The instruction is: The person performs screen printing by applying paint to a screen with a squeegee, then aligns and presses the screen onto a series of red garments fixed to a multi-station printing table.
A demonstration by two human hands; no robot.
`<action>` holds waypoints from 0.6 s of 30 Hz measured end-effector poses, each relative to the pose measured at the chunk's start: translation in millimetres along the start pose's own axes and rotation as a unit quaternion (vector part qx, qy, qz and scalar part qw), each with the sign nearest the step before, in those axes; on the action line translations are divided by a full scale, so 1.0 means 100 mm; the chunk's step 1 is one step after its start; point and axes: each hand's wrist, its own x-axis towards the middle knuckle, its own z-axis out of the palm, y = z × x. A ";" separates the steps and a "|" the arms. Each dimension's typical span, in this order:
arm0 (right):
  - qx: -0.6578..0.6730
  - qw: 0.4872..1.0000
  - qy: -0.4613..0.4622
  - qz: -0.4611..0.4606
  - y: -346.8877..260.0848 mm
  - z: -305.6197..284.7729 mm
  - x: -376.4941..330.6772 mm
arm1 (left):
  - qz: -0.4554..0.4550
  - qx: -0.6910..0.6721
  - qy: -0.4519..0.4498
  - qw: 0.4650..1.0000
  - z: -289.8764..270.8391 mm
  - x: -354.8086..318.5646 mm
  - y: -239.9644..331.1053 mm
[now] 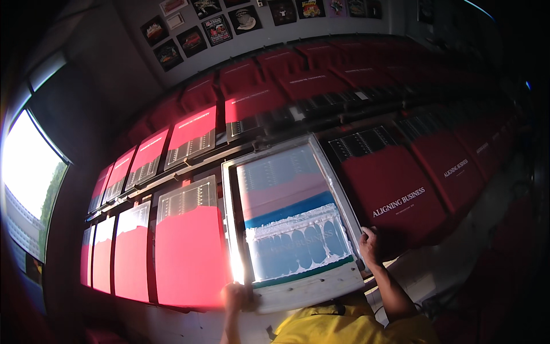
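My hands hold a screen printing frame (309, 291) by its near end, over a board in the near row. White ink (303, 217) lies in a thick band and scalloped smears across the mesh, with a blue strip beyond it. At the near left corner my left hand (234, 297) is closed on the frame, slightly blurred. Lower on the right side, my right hand (369, 245) grips the edge. Left of the frame lies a plain red shirt (188, 252) on a board. A red shirt (392, 178) with white lettering lies to the right. The frame hides most of what is under it.
Long rows of boards carry more red shirts, several with white lettering (197, 121). A dark rail (186, 164) runs between the near row and the row behind. Pictures (217, 30) hang on the far wall; a bright window (31, 166) is at left.
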 end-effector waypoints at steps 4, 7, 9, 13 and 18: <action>-0.001 1.000 -0.014 0.004 -0.03 -0.05 0.03 | 0.056 0.081 0.006 0.995 -0.01 -0.09 0.20; 0.012 1.000 -0.010 -0.013 -0.01 -0.01 0.04 | 0.114 0.151 0.091 0.978 0.05 -0.13 0.35; 0.018 0.999 -0.010 -0.024 0.06 0.05 0.01 | 0.100 0.167 0.074 0.978 0.04 -0.11 0.51; -0.002 0.997 -0.004 -0.080 0.05 0.03 0.00 | 0.024 0.154 -0.043 0.987 -0.13 -0.07 0.76; 0.088 0.990 -0.093 -0.055 -0.11 -0.10 0.04 | -0.018 0.106 0.020 0.994 0.09 -0.07 0.43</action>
